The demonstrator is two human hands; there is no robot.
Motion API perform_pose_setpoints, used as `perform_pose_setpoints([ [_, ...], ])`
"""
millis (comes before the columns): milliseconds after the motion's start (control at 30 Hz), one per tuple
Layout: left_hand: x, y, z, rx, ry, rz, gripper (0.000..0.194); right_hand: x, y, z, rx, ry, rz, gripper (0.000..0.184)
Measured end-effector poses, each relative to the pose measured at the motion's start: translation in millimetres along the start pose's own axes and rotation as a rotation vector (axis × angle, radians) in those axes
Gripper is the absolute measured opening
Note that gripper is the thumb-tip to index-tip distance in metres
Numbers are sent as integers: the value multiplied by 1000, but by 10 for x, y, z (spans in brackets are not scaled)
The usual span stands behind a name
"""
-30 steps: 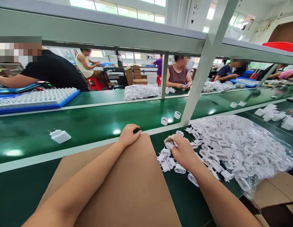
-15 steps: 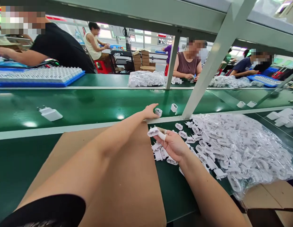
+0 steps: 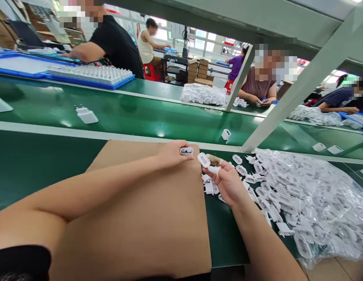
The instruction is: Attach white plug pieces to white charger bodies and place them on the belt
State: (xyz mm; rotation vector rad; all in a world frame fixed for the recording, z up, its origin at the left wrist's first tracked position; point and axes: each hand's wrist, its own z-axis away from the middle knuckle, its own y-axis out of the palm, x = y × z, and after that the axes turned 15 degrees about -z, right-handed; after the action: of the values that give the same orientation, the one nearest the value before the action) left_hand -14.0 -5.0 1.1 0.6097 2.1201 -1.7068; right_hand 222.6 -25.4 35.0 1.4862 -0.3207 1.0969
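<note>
At frame centre I'm gripping a white housing (image 3: 186, 151) with the left hand (image 3: 171, 153), its arm (image 3: 105, 180) stretched from lower left, and pinching a white cap (image 3: 203, 160) with the upward-angled right hand (image 3: 226, 180) just beside it.

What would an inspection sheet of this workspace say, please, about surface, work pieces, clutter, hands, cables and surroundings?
Surface: brown cardboard on a green table.
Work pieces: white case and oval plug part, held apart.
Clutter: loose white parts right of the cardboard; more in a clear plastic bag.
Hands: left hand grips the case; right hand, wearing finger covers, holds the plug part.
Cables: nothing seen near the hands.
Surroundings: green belt, grey metal post, co-workers across the belt.
</note>
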Motion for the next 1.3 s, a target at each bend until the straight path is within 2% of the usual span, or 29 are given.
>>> perform_pose_setpoints([
  [100, 38, -119, 495, 41, -16, -1, 38, -138, 65, 53, 41, -59, 178, 31],
  [167, 54, -137, 717, 75, -13, 21, 36, -249, 89, 74, 99, -162, 409, 23],
  [267, 105, -118, 879, 75, 13, 102, 45, -377, 86, 91, 243, -323, 868, 15],
  [333, 160, -103, 905, 57, 51, 161, 51, -415, 72, 97, 317, -360, 1113, 15],
  [400, 211, -95, 901, 60, 106, 204, 42, -428, 58, 99, 336, -378, 1240, 12],
  [467, 242, -95, 889, 74, 158, 228, 32, -436, 43, 101, 299, -378, 1232, 7],
  [567, 250, -99, 881, 80, 173, 231, 30, -453, 18, 97, 201, -295, 1136, 33],
  [633, 244, -96, 884, 74, 169, 226, 30, -456, 20, 87, 195, -201, 1108, 44],
  [733, 230, -78, 898, 69, 178, 221, 27, -429, 84, 71, 198, -135, 1071, 34],
  [800, 212, -61, 911, 81, 189, 208, 27, -395, 159, 67, 117, -136, 943, 28],
  [867, 186, -51, 924, 102, 197, 199, 28, -357, 230, 71, 27, -112, 756, 36],
  [933, 161, -57, 937, 107, 187, 208, 39, -324, 275, 77, -16, -41, 596, 47],
  [1000, 148, -77, 949, 102, 148, 247, 49, -302, 287, 83, -26, 47, 503, 45],
  [1033, 146, -89, 954, 105, 125, 272, 48, -296, 284, 85, -23, 88, 479, 41],
  [1100, 146, -108, 964, 126, 100, 319, 33, -298, 267, 86, 7, 138, 475, 37],
  [1167, 142, -110, 974, 148, 127, 350, 21, -310, 250, 88, 52, 114, 537, 41],
  [1200, 137, -103, 978, 152, 156, 361, 20, -316, 245, 91, 69, 60, 602, 43],
  [1300, 122, -71, 985, 136, 215, 393, 26, -316, 261, 116, 108, -264, 969, 29],
])
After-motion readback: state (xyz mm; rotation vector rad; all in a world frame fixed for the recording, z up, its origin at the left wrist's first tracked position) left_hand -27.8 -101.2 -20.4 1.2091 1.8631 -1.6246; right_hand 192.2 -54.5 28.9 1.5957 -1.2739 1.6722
